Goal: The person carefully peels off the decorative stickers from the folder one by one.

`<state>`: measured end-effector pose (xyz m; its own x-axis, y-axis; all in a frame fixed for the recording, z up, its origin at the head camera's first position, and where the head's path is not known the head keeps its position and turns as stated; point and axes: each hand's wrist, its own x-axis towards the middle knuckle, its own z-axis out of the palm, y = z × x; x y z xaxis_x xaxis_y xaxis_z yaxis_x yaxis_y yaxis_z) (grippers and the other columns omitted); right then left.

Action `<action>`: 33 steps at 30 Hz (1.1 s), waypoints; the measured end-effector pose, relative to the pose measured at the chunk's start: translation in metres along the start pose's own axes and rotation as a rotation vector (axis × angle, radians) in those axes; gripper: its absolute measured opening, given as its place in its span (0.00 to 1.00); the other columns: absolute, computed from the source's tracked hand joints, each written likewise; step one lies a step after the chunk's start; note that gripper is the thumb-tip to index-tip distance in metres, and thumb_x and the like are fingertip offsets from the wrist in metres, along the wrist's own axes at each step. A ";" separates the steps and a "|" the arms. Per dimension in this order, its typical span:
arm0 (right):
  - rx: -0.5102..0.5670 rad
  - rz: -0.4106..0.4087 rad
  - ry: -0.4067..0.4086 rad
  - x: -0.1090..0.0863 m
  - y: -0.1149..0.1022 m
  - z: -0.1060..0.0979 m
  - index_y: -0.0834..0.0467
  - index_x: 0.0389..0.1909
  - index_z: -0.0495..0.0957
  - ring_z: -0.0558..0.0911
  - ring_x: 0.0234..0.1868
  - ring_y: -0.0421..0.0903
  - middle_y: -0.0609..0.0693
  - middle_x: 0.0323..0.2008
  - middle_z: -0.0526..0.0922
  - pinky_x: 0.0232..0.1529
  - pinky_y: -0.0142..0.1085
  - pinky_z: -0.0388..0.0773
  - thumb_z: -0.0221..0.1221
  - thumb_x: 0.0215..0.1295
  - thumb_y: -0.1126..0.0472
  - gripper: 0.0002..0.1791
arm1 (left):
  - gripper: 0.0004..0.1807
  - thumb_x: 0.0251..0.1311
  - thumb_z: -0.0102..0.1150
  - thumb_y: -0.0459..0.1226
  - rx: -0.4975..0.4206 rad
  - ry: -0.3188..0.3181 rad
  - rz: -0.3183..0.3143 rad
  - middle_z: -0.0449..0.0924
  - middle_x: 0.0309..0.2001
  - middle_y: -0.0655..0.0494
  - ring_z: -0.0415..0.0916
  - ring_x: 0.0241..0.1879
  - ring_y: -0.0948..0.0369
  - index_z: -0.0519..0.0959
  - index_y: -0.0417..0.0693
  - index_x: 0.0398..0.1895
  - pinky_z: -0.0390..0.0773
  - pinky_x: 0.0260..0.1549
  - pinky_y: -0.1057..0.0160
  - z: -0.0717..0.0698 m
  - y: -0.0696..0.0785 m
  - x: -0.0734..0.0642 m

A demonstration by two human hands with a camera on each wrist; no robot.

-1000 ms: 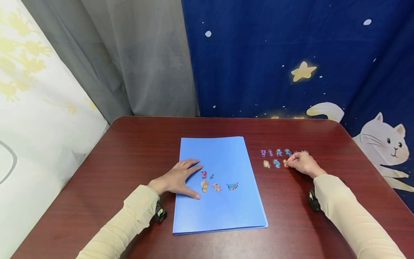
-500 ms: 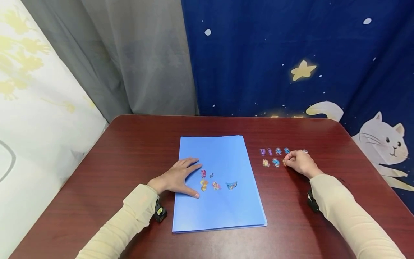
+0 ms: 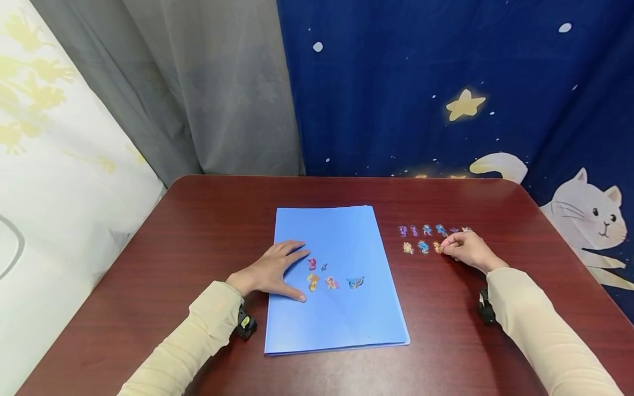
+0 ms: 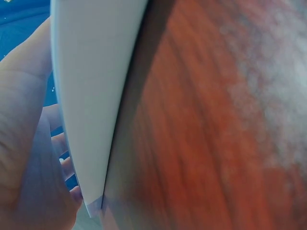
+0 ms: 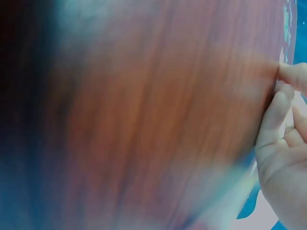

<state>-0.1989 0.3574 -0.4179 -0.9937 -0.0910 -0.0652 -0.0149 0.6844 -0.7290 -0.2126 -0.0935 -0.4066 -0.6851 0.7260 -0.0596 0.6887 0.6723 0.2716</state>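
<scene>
In the head view, my left hand (image 3: 271, 270) lies spread with straight fingers on the left part of a blue folder (image 3: 342, 324). Near its fingers several small cartoon stickers sit on the folder: a pink one (image 3: 312, 264), a yellow one (image 3: 313, 282), a pink-and-orange one (image 3: 331, 283) and a blue one (image 3: 355, 282). My right hand (image 3: 468, 250) is on the table to the right. Its thumb and index fingertips pinch at the right edge of an orange sticker (image 3: 437, 247). The right wrist view shows this hand (image 5: 283, 139) with curled fingers; the sticker is hidden there.
Several more stickers lie in two rows on the dark red table (image 3: 218, 220), among them a purple one (image 3: 403, 231), a blue one (image 3: 423, 247) and a yellow one (image 3: 408, 248). A grey curtain (image 3: 238, 82) and a blue curtain (image 3: 386, 82) hang behind the table.
My right hand has shifted slightly to the right, showing more of the orange sticker and a purple one behind it. The left hand stays on the folder.
</scene>
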 end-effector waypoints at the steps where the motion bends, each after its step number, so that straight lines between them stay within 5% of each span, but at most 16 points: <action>1: 0.000 0.001 -0.008 0.000 0.000 -0.001 0.69 0.30 0.76 0.71 0.20 0.39 0.49 0.20 0.77 0.22 0.32 0.71 0.56 0.56 0.67 0.07 | 0.55 0.34 0.59 0.67 0.002 0.001 0.000 0.48 0.67 0.51 0.42 0.65 0.52 0.56 0.51 0.66 0.46 0.60 0.48 0.000 0.000 0.000; 12: 0.026 -0.125 -0.030 0.002 -0.020 0.011 0.69 0.30 0.76 0.72 0.20 0.41 0.53 0.21 0.77 0.22 0.32 0.71 0.56 0.58 0.67 0.07 | 0.55 0.34 0.59 0.67 -0.008 0.006 -0.005 0.48 0.67 0.51 0.42 0.65 0.52 0.56 0.50 0.66 0.45 0.60 0.48 -0.002 -0.004 -0.002; 21: 0.111 -0.301 -0.163 0.004 -0.078 0.059 0.67 0.33 0.78 0.74 0.23 0.43 0.54 0.25 0.79 0.24 0.31 0.72 0.57 0.58 0.66 0.07 | 0.55 0.34 0.59 0.67 -0.003 0.017 0.007 0.49 0.67 0.50 0.42 0.65 0.51 0.57 0.49 0.66 0.46 0.60 0.48 -0.003 -0.005 -0.003; 33: 0.040 -0.493 -0.369 0.011 -0.142 0.129 0.63 0.34 0.80 0.75 0.26 0.35 0.47 0.28 0.80 0.29 0.30 0.74 0.56 0.58 0.66 0.07 | 0.55 0.34 0.57 0.68 0.010 -0.009 -0.002 0.48 0.67 0.51 0.41 0.66 0.52 0.56 0.50 0.66 0.44 0.61 0.50 -0.002 -0.001 0.001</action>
<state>-0.1934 0.1658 -0.4031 -0.7667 -0.6393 0.0593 -0.4516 0.4713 -0.7576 -0.2146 -0.0935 -0.4048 -0.6846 0.7257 -0.0684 0.6896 0.6753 0.2615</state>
